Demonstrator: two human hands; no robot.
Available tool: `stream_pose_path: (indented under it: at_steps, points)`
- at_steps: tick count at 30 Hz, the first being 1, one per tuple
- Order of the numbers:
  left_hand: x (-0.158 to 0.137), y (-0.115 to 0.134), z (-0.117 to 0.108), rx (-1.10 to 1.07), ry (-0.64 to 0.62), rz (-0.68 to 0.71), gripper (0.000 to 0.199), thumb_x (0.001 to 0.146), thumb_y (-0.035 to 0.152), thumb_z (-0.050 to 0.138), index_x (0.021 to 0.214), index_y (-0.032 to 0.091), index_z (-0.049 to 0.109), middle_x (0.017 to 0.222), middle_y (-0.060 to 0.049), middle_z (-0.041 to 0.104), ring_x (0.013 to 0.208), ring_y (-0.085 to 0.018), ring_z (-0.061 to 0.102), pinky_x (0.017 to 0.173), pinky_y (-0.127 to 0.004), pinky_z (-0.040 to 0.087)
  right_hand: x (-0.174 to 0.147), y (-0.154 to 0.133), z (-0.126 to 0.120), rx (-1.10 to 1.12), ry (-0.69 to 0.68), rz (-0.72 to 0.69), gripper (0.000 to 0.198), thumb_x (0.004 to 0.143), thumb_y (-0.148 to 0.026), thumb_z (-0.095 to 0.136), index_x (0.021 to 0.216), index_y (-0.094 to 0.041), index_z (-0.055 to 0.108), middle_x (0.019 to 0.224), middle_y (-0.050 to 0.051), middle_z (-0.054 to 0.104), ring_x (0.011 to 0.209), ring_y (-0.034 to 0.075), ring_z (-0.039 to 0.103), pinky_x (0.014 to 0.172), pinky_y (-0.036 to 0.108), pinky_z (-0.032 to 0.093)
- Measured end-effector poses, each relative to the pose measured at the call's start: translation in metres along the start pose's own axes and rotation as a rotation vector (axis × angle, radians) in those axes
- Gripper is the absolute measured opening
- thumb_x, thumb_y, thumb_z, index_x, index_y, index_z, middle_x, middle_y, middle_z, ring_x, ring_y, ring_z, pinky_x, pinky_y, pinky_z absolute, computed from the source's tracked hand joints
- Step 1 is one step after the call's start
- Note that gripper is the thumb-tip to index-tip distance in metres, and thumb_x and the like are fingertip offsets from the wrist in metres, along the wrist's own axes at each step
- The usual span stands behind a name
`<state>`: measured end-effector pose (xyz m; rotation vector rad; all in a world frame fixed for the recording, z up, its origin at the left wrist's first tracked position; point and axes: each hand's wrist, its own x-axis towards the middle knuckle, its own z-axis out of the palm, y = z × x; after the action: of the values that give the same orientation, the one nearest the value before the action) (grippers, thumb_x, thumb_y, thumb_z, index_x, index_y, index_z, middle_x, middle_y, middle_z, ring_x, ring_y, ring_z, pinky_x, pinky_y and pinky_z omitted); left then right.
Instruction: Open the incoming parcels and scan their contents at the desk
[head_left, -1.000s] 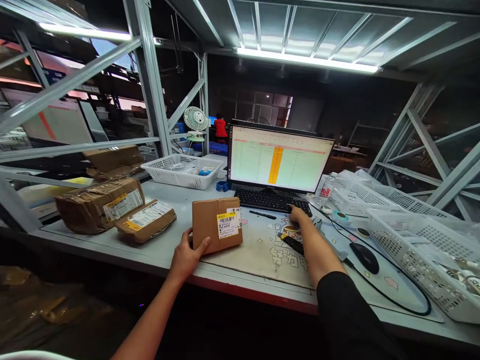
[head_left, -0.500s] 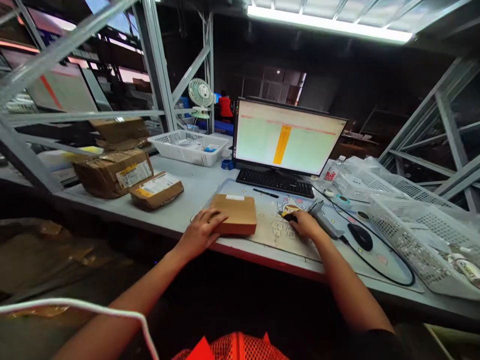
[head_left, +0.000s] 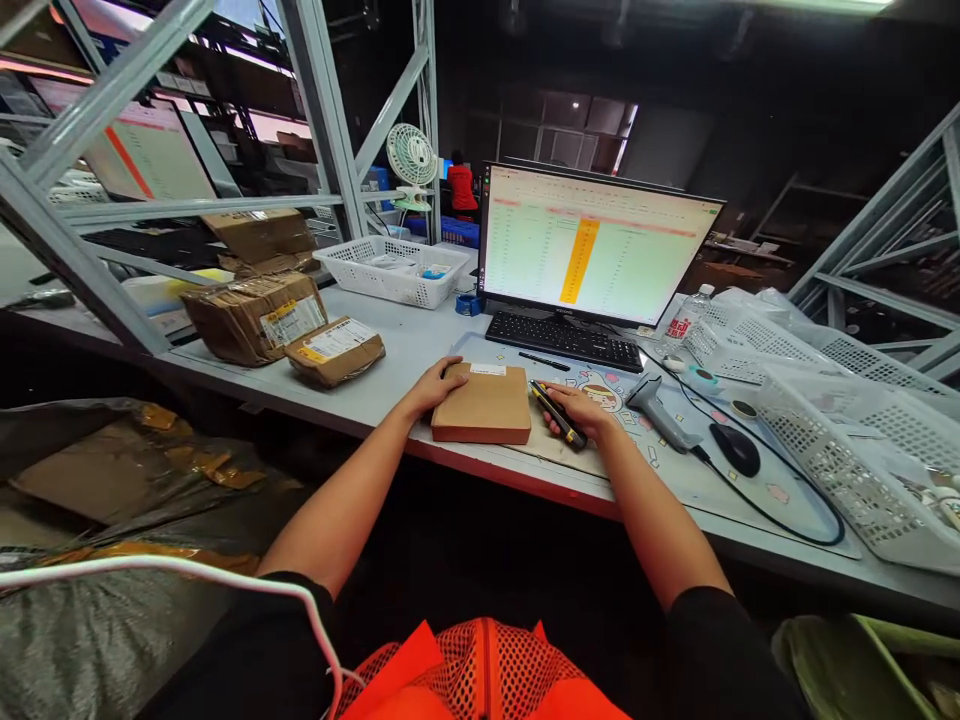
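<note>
A small brown cardboard box (head_left: 484,405) with a white label on top lies flat near the desk's front edge. My left hand (head_left: 436,388) grips its left side, with the thumb over the top edge. Close to the box's right side, my right hand (head_left: 577,408) is closed around a black and yellow utility knife (head_left: 559,415). The knife slants, its upper end near the box's right edge; whether a blade is out I cannot tell. Just right of that hand, a grey barcode scanner (head_left: 661,412) rests on the patterned desk mat.
Behind are a keyboard (head_left: 562,338), a pen (head_left: 544,361) and a lit monitor (head_left: 600,245). At left sit two taped parcels (head_left: 255,318) and a white basket (head_left: 394,272). A mouse (head_left: 735,449), its looping cable and white baskets (head_left: 840,460) occupy the right side.
My right hand has moved left towards the box with the utility knife, which now shows more fully. My left hand stays on the box's left side. The view has shifted.
</note>
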<state>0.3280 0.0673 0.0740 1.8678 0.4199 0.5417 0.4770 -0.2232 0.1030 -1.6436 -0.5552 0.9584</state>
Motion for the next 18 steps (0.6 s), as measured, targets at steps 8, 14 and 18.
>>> stream_pose_path:
  at_steps: [8,14,18]
  points:
    - [0.003,-0.009,0.005,-0.038,-0.015,0.011,0.067,0.08,0.041,0.07,0.14,0.012,0.063,0.146,-0.017,0.064,0.129,-0.033,0.062,0.113,-0.047,0.05,-0.01,0.001,-0.002,-0.006,-0.075,0.003,0.051,0.113,-0.027,0.042,0.164,-0.025,0.045,0.063,-0.001,0.064,0.046,0.013,0.058,0.042,0.018,0.048]
    - [-0.006,0.005,0.009,-0.026,0.039,-0.014,0.059,0.082,0.027,0.067,0.139,0.008,0.065,0.142,-0.018,0.067,0.128,-0.031,0.064,0.115,-0.045,0.049,-0.017,0.01,-0.003,0.028,0.062,0.007,0.051,0.11,-0.032,0.049,0.16,-0.027,0.048,0.064,-0.001,0.064,0.046,0.013,0.058,0.043,0.019,0.048]
    - [-0.007,0.007,0.02,-0.022,0.135,-0.021,0.049,0.079,0.016,0.073,0.128,0.01,0.073,0.135,-0.016,0.073,0.124,-0.029,0.068,0.114,-0.04,0.05,-0.005,0.024,-0.013,0.031,0.119,-0.015,0.042,0.103,-0.038,0.056,0.143,-0.029,0.055,0.069,0.0,0.065,0.05,0.016,0.062,0.045,0.023,0.053]
